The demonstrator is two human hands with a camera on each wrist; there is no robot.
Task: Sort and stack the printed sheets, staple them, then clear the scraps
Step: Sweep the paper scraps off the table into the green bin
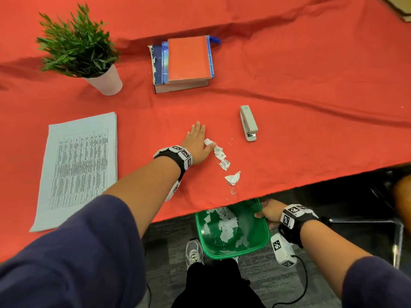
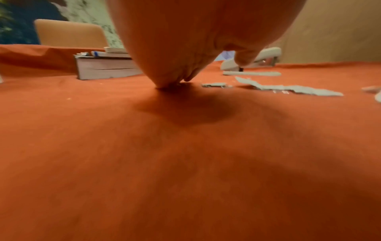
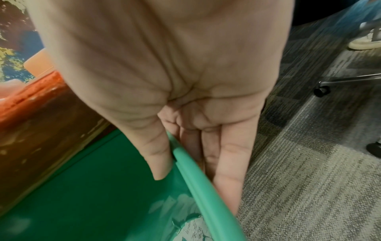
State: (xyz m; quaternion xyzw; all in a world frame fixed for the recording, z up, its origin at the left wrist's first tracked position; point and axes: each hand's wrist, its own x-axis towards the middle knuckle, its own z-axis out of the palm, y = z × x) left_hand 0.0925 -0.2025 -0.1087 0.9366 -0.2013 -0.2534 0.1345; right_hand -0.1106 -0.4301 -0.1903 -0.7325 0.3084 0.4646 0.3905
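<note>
Clearly the sorting and stapling look finished, since the stack of printed sheets (image 1: 77,170) lies squared off at about nine o'clock on the red tablecloth (image 1: 289,85), well apart from the mess. What remains is the scraps (image 1: 220,155), a loose trail of torn paper bits running from the table's middle toward the near edge at six o'clock.

The left hand (image 1: 196,142) lies flat on the cloth, fingers straight and holding nothing, its edge touching the farthest scrap. That placement reads as a sweep in the making: the palm sits behind the trail so it can push the bits toward the edge.

The right hand (image 1: 268,213) grasps the rim of a green bin (image 1: 265,232), thumb inside the wall and fingers outside, as the right wrist view shows. It holds the bin just below the table edge, directly under where the trail ends, presumably to catch what falls. Some torn paper already lies in the bin.

The stapler (image 1: 248,123) rests at about two o'clock from the left hand, out of the sweep's path. A potted plant (image 1: 82,47) and some books (image 1: 182,63) stand farther back.
</note>
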